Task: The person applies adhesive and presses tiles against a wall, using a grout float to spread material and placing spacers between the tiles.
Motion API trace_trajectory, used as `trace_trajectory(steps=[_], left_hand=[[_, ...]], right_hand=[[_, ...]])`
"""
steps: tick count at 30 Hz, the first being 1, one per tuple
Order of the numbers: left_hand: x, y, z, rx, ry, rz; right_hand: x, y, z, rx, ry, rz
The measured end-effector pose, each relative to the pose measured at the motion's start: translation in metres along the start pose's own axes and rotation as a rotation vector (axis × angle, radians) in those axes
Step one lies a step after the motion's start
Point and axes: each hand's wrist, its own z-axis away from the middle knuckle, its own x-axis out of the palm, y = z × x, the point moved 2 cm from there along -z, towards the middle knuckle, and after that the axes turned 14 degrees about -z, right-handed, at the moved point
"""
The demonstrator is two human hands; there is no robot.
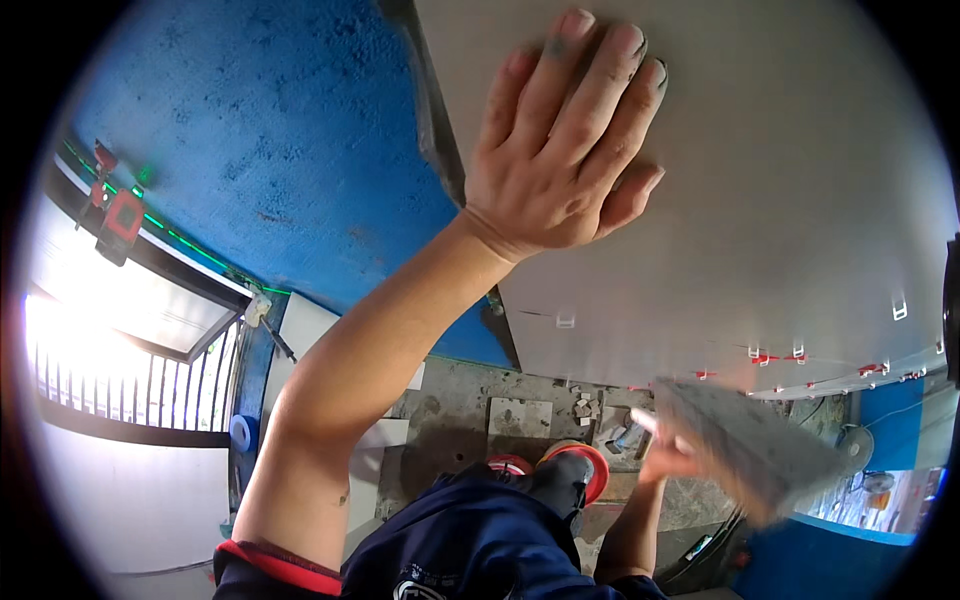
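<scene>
My left hand (565, 150) lies flat against a large grey tile (760, 190), fingers stretched out and slightly apart. The tile's left edge runs beside the hand, with grey mortar (435, 120) showing along it. Lower right, my right hand (668, 455) is closed on a grey rectangular float (755, 440), which is tilted and smeared by motion. A pale, handle-like end (645, 420) shows by the fingers; the rest of the grip is hidden.
White clips (899, 311) and red wedges (765, 358) line the tile's joints. On the left are a rough blue wall (260, 130), a red laser level (122, 220) casting a green line, and a barred window (130, 390). Below, red buckets (597, 475) and rubble (586, 405) stand on the floor.
</scene>
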Motion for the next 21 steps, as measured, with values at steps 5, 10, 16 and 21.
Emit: trace_trajectory(steps=[5,10,16,21], left_hand=[[0.009,0.013,-0.002,0.138,-0.105,-0.044],[0.007,0.004,0.003,0.222,-0.14,-0.089],[0.02,0.096,0.011,0.226,-0.201,-0.106],[0.013,0.103,0.005,0.237,-0.138,-0.058]], right_hand=[[0.028,0.05,-0.051,0.185,-0.018,0.196],[0.057,0.028,-0.043,0.069,-0.118,0.228],[0.034,-0.021,-0.039,0.455,-0.169,0.114],[-0.025,-0.066,0.002,0.025,-0.129,0.014]])
